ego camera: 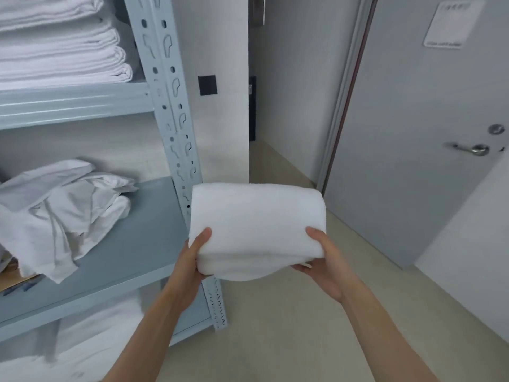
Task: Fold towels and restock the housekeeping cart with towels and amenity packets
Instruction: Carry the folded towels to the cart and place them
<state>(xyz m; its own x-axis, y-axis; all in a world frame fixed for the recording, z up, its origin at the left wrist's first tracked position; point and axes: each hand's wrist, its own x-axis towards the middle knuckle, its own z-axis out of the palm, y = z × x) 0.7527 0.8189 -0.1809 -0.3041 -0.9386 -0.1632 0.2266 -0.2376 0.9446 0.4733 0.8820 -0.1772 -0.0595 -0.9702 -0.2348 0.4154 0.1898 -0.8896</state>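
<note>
- Folded white towel, thick & rectangular, held in mid-air in front of the shelf unit's corner post, above beige floor.
- Left hand gripping towel's near-left edge: thumb on top, fingers hidden underneath.
- Right hand gripping near-right edge the same way: thumb on top, fingers curled below, tips just visible under the fold.
- Pale blue-grey metal shelf unit at left, slotted upright post.
- Top shelf: neat stack of folded white linens, approx. 4–5 layers.
- Middle shelf: crumpled pile of white cloths, unfolded, spilling twd front edge; bare shelf surface to its right.
- Bottom shelf: more white linen, blurred, type not clear.
- Small black square panel on white wall beside the post.
- Grey door at right w/ metal lever handle & round lock above it.
- White sign high on door; writing too blurred to read.
</note>
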